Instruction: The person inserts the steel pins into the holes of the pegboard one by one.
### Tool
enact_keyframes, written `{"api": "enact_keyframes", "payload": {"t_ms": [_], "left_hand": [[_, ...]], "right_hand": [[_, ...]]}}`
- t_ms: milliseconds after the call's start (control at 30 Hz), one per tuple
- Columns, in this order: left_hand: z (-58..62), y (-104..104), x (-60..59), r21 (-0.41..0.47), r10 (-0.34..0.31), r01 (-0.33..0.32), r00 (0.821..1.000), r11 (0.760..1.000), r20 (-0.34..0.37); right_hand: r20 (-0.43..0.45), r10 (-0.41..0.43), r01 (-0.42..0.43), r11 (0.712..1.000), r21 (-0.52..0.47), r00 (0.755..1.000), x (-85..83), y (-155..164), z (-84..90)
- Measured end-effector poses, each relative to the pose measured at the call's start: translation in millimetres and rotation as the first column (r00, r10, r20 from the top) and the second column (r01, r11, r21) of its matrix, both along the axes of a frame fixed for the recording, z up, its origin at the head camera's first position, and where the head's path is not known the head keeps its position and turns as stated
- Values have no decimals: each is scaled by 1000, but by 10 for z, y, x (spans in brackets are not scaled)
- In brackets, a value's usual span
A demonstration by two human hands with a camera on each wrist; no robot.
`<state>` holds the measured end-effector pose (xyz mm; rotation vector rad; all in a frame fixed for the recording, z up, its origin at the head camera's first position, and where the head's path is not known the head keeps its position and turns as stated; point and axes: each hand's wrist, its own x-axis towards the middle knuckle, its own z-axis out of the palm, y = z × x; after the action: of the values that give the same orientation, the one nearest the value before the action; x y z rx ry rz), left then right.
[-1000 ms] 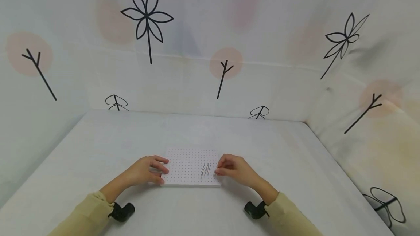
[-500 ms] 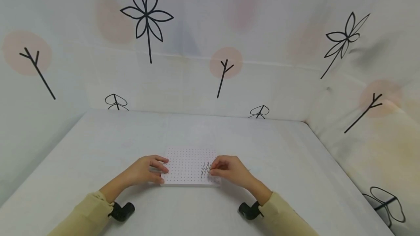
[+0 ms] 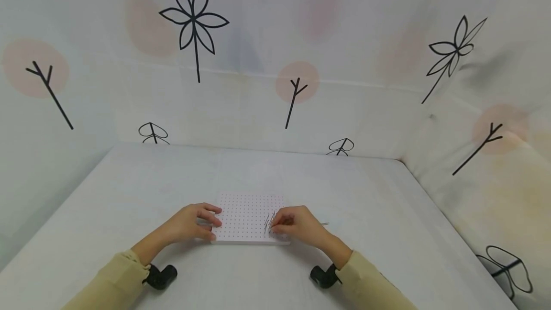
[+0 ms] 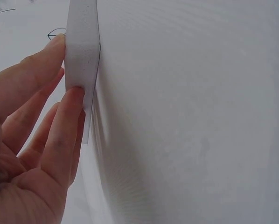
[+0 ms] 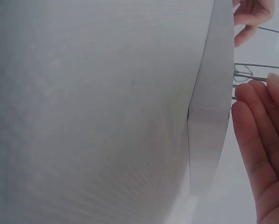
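Observation:
A white board [image 3: 245,219] with rows of small holes lies on the white table. Several thin metal pins [image 3: 266,224] stand leaning in its right part. My left hand [image 3: 189,225] rests on the board's left edge, fingers spread and lightly bent; in the left wrist view its fingertips [image 4: 74,95] touch the board's side [image 4: 81,60]. Over the right part, my right hand [image 3: 297,224] pinches a thin metal pin [image 5: 251,76] between thumb and fingers, close to the standing pins. In the head view this hand covers the board's right edge and part of the pins.
Thin pins [image 3: 325,224] lie on the table [image 3: 366,195] just right of my right hand. Behind the table hangs a white cloth wall [image 3: 241,109] with printed flowers and twigs. A black wrist device [image 3: 160,276] sits by each sleeve.
My right hand has moved left from the board's right edge to over the standing pins, uncovering pins on the table to its right. The left hand stays in place.

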<state>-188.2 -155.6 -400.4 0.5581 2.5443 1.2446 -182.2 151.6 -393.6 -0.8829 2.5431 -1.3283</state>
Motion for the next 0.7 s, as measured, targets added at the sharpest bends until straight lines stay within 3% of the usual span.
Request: {"api": "enact_keyframes", "payload": {"t_ms": [267,700], "left_hand": [[5,0,6,-4,4,-5,1000,1000,-13],[14,3,17,30,1,-1,1000,1000,18]], "right_hand": [[-102,49,-44,998,44,994,-20,-27,-16],[-74,-38,47,991,127,997,42,46,0]]}}
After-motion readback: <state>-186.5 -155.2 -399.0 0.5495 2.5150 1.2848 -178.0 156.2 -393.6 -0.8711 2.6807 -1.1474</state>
